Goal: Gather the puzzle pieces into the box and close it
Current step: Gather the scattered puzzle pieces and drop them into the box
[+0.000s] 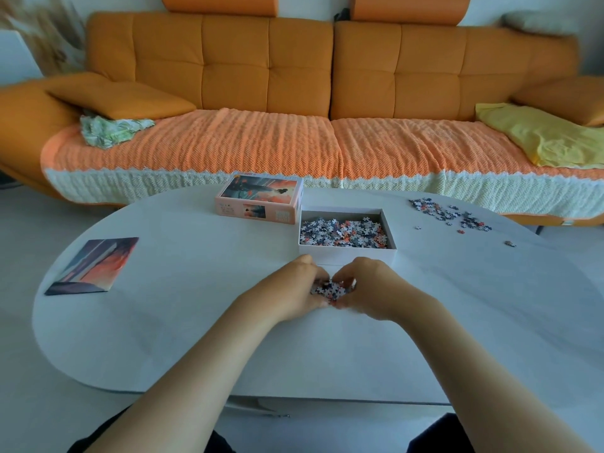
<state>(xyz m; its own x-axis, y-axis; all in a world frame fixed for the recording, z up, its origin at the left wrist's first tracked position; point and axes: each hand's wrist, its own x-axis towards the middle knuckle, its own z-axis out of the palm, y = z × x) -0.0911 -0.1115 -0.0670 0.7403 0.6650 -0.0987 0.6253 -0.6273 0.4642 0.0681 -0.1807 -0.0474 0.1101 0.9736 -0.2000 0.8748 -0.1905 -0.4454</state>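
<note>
Seen from the head camera, the left hand (294,286) and the right hand (372,289) meet near the middle of the white oval table (196,322), fingers of both curled inward and cupped round a small heap of puzzle pieces (328,289) in grey, white and orange. The heap lies between the palms, just in front of the open white cardboard box (346,253), which already holds a thick layer of pieces. Whether the heap rests on the table or is partly lifted, I cannot tell. The step in hand looks like scooping — pressing a handful together so it can go over the near wall of the box. The next move probably calls for a firm two-handed squeeze, a short lift and a release above the box's middle, with the fingers kept closed underneath so that small pieces do not slip out. Well apart on the far right of the table lies a loose scatter of dark and orange pieces (447,212), with a lone piece (510,243) nearer the edge — so gathering is not finished. The pink picture-printed box lid (261,199) stands just left of the box, touching or nearly touching it, ready for closing. A flat sunset-coloured reference print (93,266) lies on the table's left side.
</note>
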